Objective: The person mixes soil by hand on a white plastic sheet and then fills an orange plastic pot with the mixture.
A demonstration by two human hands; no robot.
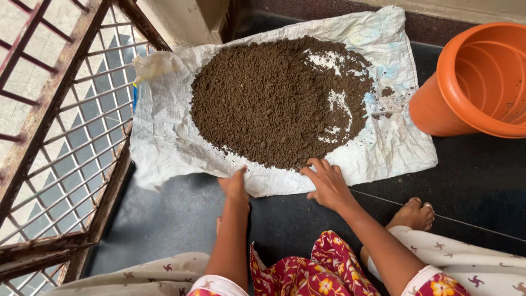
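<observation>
Soil (pixel 276 101) heaped on white sack (pixel 164 142) over dark floor (pixel 476 175); both hands' (pixel 327 183) grip open, flat on its edge.

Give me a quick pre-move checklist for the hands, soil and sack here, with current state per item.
1. Left hand on the near edge of the white sack: ok, it touches the edge; a grip cannot be told.
2. Right hand on the sack: ok, laid flat at the rim of the soil pile.
3. Soil contained on the sack: ok, the pile sits mid-sack, with only a few crumbs toward the right side.
4. Sack lying flat: not ok, the left side is crumpled and raised by the metal grille.
5. Orange pot within reach: cannot tell; it lies tipped at the right, mouth toward the camera.
6. Bare foot off the sack: ok.
</observation>
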